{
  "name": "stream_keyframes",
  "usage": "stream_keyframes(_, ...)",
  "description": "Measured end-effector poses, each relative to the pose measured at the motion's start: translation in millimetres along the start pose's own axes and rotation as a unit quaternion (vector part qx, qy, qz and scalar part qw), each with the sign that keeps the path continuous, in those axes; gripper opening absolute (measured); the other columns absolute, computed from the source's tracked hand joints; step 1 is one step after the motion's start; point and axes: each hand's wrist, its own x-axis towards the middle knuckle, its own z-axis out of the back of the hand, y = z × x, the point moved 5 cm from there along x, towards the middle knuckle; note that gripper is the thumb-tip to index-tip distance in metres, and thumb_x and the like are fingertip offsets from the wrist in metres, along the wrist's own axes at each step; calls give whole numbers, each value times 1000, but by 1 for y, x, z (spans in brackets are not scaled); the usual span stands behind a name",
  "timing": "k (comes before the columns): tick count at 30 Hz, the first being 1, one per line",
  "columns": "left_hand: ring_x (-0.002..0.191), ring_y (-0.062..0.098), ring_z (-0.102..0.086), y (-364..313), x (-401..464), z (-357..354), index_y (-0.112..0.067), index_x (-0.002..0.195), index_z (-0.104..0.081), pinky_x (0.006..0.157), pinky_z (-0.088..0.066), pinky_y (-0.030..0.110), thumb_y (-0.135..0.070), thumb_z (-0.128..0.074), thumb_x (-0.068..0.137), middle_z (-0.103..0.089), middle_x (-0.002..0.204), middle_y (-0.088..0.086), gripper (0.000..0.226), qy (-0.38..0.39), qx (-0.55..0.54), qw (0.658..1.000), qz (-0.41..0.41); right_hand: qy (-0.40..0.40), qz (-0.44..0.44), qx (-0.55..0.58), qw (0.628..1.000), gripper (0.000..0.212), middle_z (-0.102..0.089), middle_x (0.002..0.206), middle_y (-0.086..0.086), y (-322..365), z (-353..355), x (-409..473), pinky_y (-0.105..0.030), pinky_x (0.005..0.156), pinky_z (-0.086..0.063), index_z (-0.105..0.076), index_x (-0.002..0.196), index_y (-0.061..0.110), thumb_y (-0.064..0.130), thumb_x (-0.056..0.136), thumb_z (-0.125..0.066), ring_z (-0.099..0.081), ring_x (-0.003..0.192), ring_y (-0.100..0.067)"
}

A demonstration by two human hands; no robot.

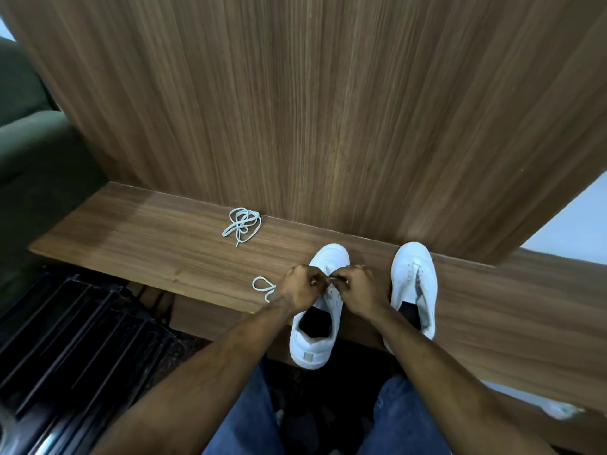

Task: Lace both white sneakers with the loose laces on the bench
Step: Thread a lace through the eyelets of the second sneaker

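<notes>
Two white sneakers stand side by side on the wooden bench (147,244), toes toward the wall. Over the eyelets of the left sneaker (315,336) my left hand (300,287) and my right hand (356,287) meet, each with fingers curled, pinching a white lace (262,289). That lace trails out in a loop on the bench to the left of my left hand. The right sneaker (414,284) stands unlaced, its tongue showing. A second loose lace (243,223) lies bunched on the bench near the wall, farther left.
A tall wood-grain wall panel (312,110) rises right behind the bench. A dark ribbed object (75,339) lies on the floor at the lower left, and a dark green seat (29,126) stands at far left. My knees in blue jeans (249,421) are below.
</notes>
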Motion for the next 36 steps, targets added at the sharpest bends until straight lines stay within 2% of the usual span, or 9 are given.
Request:
stream_keyframes(7,60,-5,-56,19,-3,-7,-2,82,-74,69,-47,20,-8,-71,85,-67,69,-3,8,-4,-210,976,50,-10,-155,17,988,26,-73,106,0,-32,3,-16,-30,80,-49,-75,104,26,15,88,-58,-64,103,-25)
stream_keyframes(11,65,2,-60,15,-1,-16,-24,73,-73,74,-51,28,-18,-71,85,-70,70,-8,14,4,-185,982,35,43,-112,130,984,34,-70,113,-2,-28,-14,-13,-32,92,-50,-67,118,21,10,86,-61,-64,108,-21)
stream_keyframes(14,68,8,-64,14,1,-19,-34,68,-72,75,-55,35,-28,-69,79,-72,72,-6,13,-2,-165,986,32,31,-72,144,987,20,-74,99,0,-20,-20,-6,-41,82,-54,-73,105,20,18,88,-64,-68,92,-18)
stream_keyframes(17,72,13,-65,17,0,-18,-30,76,-73,77,-56,36,-28,-71,76,-71,74,-5,3,-22,-152,987,52,9,-101,123,987,15,-75,88,2,-25,-25,-2,-40,73,-54,-76,89,19,17,85,-62,-68,80,-17)
stream_keyframes(22,91,18,-66,26,-7,-18,-21,102,-71,76,-46,22,-29,-69,84,-68,87,-4,19,-7,-70,990,119,-8,-189,144,971,14,-72,81,3,-37,-29,-5,-33,67,-54,-76,89,19,19,86,-62,-64,69,-17)
stream_keyframes(26,87,27,-67,26,-6,-16,-21,86,-71,73,-51,30,-37,-58,89,-71,85,8,21,-4,-22,993,119,-2,-176,137,975,11,-74,84,5,-34,-31,-9,-31,67,-51,-76,87,24,28,87,-66,-66,74,-13)
stream_keyframes(30,75,31,-68,37,-2,-16,-18,64,-65,71,-53,37,-26,-62,88,-69,73,15,26,-11,-80,986,148,-3,-185,110,977,11,-73,81,8,-29,-30,-8,-30,67,-51,-75,84,30,33,84,-64,-66,76,-13)
stream_keyframes(32,63,23,-61,43,-1,-17,-21,55,-62,71,-55,45,-24,-63,86,-59,56,12,31,-11,-128,977,170,5,-182,81,980,12,-72,85,8,-24,-31,-6,-28,67,-49,-74,85,30,33,83,-62,-66,79,-15)
stream_keyframes(36,64,15,-49,49,0,-20,-16,52,-59,72,-56,49,-16,-61,88,-47,45,-7,36,-18,-176,965,194,6,-164,14,986,16,-73,94,3,-14,-34,-3,-31,72,-50,-72,92,30,35,85,-58,-67,90,-24)
